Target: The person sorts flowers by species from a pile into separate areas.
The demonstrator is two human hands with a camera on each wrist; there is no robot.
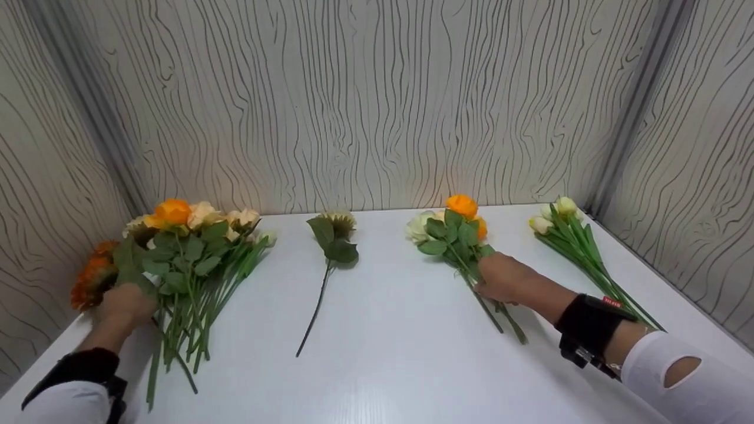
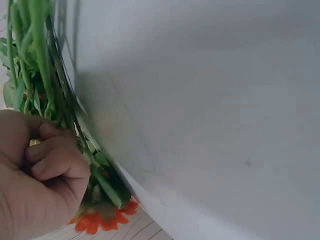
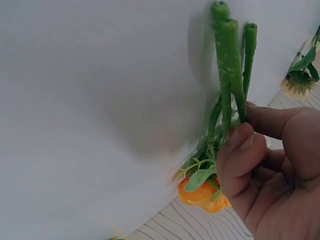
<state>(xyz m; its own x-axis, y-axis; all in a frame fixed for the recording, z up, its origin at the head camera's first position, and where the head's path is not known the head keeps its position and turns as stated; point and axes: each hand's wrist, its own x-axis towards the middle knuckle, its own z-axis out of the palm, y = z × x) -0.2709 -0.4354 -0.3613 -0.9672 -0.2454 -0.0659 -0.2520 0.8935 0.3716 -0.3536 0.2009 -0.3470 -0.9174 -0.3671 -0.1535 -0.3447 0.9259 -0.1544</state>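
Observation:
My right hand (image 1: 505, 278) pinches the green stems (image 3: 231, 65) of a small bunch between thumb and fingers. An orange flower (image 1: 462, 205) and a whitish flower (image 1: 420, 228) top that bunch, with green leaves below them. The cut stem ends point toward my side of the table. At the far left, my left hand (image 1: 125, 305) has its fingers curled at the stems of an orange-red flower (image 1: 94, 277); the palm side is partly hidden. Beside it lies a thick bunch of cream and orange flowers (image 1: 171, 214) with many long stems (image 2: 40, 60).
Between the bunches lies a single sunflower-like stem (image 1: 318, 294), its head toward the back wall (image 1: 377, 106). White tulips (image 1: 565, 215) lie at the right, their stems running under my right forearm. Patterned side panels border the white table (image 1: 377, 330).

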